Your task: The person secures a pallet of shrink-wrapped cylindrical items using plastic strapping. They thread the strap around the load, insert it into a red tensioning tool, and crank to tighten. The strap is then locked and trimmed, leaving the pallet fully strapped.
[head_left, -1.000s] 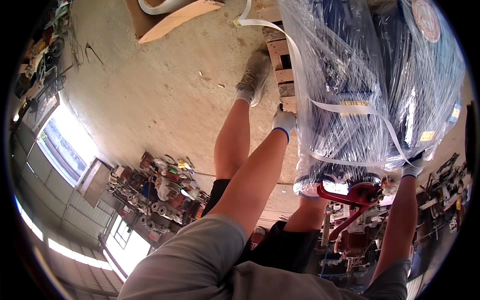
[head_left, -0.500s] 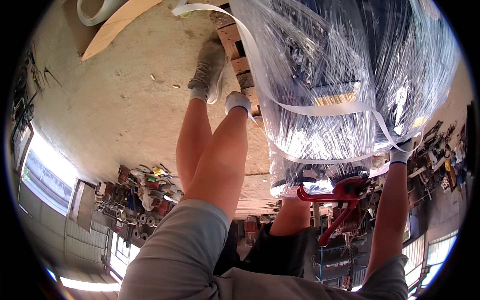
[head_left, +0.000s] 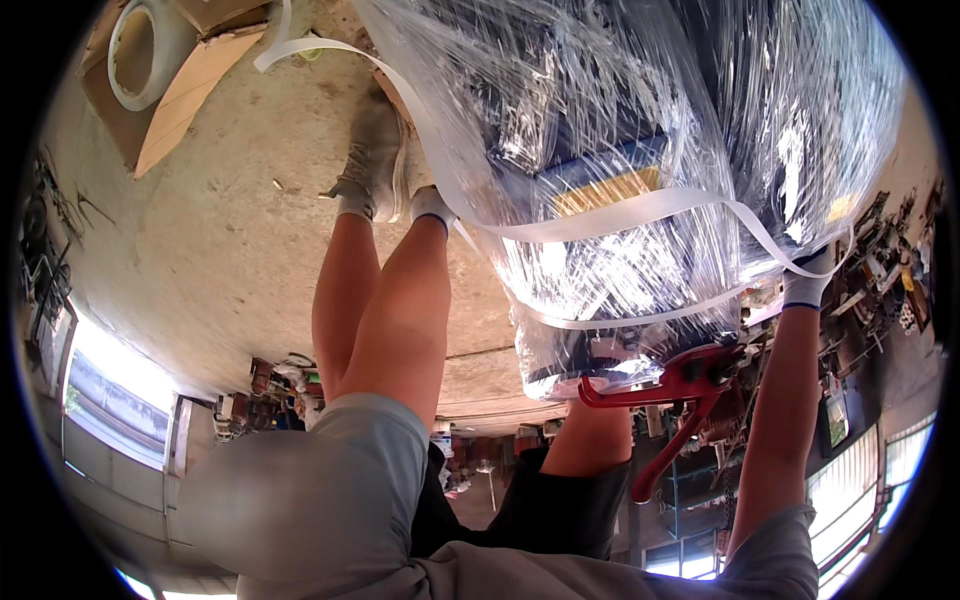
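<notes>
A bulky load (head_left: 620,270) wrapped in clear stretch film, with dark blue beneath, fills the upper right. A white strap (head_left: 600,220) crosses its front, and a lower band of it runs round the near end. My left hand (head_left: 432,205), in a white glove with a blue cuff, is low at the load's left side, and a length of strap shows beside it. My right hand (head_left: 808,272), gloved alike, reaches the load's right side, where the strap loops over it. The fingers of both hands are hidden. A red-handled tool (head_left: 690,385), resembling a strapping tensioner, is at the load's near end.
My shoe (head_left: 378,150) stands on the concrete floor (head_left: 220,240) left of the load. Cardboard (head_left: 195,100) and a white roll (head_left: 140,55) are at upper left. Cluttered machinery and parts (head_left: 890,290) line the right side.
The view has shifted, so the load, strap and my left hand sit farther left in the picture. More cardboard and roll show at upper left. My right hand stays at the load's right side.
</notes>
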The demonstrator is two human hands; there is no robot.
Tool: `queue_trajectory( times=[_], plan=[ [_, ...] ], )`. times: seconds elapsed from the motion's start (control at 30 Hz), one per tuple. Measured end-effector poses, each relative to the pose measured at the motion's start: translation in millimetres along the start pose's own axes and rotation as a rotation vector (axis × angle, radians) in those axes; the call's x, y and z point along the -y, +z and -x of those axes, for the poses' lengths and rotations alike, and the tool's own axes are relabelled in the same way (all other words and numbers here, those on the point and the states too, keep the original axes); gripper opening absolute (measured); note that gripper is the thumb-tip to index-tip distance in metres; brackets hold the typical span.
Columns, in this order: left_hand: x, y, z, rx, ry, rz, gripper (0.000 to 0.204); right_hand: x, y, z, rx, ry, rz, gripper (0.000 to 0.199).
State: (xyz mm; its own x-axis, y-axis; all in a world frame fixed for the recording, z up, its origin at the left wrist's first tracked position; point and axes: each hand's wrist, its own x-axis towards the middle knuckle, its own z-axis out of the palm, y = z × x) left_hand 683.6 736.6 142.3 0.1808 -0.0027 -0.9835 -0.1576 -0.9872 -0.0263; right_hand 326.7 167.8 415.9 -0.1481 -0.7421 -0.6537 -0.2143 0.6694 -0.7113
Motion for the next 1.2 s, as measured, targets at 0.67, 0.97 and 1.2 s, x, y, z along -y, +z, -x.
queue_trajectory(
  times=[0.67, 0.97, 1.2],
  plan=[
    [16, 24, -17, -0.001, 0.014, 0.552, 0.026, 0, -17, -5, -0.088, -0.062, 0.107, 0.045],
    [18, 7, -20, -0.004, 0.015, 0.495, 0.025, -1, 6, 16, -0.040, -0.064, 0.110, 0.048],
    [44, -17, -1, 0.054, -0.080, 0.625, 0.024, -15, 25, 14, -0.132, -0.106, -0.057, 0.032]
  ],
)
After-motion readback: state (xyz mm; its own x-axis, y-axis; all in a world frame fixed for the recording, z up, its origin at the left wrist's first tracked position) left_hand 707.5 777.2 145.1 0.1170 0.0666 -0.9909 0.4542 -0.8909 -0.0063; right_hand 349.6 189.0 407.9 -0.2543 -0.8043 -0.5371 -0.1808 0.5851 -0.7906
